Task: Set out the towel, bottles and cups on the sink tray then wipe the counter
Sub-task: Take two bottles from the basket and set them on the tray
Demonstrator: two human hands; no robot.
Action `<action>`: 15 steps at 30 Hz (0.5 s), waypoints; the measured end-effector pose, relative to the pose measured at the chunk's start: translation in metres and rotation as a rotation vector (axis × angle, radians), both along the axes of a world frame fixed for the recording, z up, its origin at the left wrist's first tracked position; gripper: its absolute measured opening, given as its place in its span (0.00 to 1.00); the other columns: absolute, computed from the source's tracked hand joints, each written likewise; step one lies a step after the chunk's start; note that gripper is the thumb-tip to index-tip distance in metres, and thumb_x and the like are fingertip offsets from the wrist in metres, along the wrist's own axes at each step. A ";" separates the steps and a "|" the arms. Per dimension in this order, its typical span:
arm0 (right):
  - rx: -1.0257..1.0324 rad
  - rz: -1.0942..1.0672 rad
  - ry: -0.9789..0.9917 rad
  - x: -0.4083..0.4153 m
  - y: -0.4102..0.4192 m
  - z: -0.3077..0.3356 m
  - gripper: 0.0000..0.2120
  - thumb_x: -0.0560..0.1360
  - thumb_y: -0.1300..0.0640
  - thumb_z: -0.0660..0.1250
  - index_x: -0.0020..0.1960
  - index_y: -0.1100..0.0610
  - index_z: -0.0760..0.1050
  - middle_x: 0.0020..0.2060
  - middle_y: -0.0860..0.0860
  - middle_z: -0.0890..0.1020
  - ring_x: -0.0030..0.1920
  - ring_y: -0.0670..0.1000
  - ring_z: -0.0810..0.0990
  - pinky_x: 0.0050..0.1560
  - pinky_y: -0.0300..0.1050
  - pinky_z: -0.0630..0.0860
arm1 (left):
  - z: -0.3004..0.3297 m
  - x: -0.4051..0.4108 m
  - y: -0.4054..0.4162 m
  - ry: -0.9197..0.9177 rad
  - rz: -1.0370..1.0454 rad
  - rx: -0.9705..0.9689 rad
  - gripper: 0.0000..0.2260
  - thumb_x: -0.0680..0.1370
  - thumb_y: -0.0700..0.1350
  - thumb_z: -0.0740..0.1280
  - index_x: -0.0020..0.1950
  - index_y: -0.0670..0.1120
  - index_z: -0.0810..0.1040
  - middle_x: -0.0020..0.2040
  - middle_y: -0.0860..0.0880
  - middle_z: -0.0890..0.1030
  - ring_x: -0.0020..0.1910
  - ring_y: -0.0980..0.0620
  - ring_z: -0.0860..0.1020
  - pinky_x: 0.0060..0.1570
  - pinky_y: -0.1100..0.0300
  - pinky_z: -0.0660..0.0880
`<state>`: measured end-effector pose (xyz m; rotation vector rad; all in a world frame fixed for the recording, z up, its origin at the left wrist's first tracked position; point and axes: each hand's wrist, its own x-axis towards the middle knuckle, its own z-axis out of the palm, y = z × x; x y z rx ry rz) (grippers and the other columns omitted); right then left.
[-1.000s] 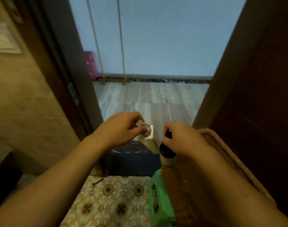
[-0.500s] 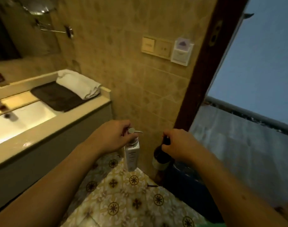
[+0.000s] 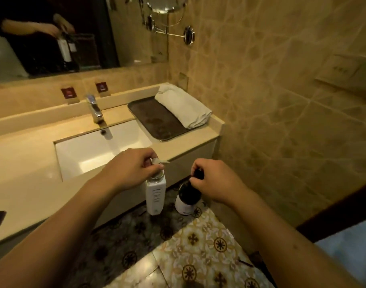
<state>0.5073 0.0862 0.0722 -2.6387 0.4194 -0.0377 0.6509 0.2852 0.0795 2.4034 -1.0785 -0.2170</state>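
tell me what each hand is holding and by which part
The left hand holds the white pump bottle by its pump head; the right hand holds the dark bottle by its cap. Both hang upright.

Dim amber light, soft blur, warped edges

Left grip (image 3: 134, 166), right grip (image 3: 214, 180) closed, arms apparently outstretched.

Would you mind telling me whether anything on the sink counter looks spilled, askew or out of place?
Nothing stands out. The rolled towel lies along the dark tray's far edge, and no spill shows on the counter.
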 end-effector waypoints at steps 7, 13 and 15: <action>0.074 0.102 0.001 0.112 -0.037 -0.026 0.04 0.75 0.49 0.71 0.45 0.46 0.77 0.39 0.41 0.78 0.41 0.43 0.78 0.32 0.35 0.70 | -0.017 0.083 -0.021 0.032 0.160 0.021 0.06 0.78 0.57 0.68 0.49 0.56 0.78 0.40 0.55 0.79 0.39 0.55 0.77 0.39 0.54 0.75; 0.089 0.226 -0.009 0.215 -0.094 -0.029 0.07 0.74 0.48 0.72 0.44 0.43 0.74 0.37 0.41 0.76 0.39 0.44 0.76 0.32 0.34 0.66 | -0.006 0.159 -0.071 0.006 0.298 0.055 0.04 0.79 0.54 0.68 0.49 0.55 0.76 0.42 0.57 0.78 0.40 0.59 0.76 0.37 0.63 0.70; 0.090 0.265 0.004 0.247 -0.115 -0.025 0.07 0.75 0.49 0.72 0.44 0.43 0.74 0.39 0.41 0.76 0.40 0.44 0.77 0.34 0.35 0.69 | 0.002 0.185 -0.089 -0.001 0.351 0.058 0.05 0.79 0.53 0.68 0.50 0.54 0.76 0.43 0.56 0.77 0.41 0.58 0.75 0.36 0.65 0.69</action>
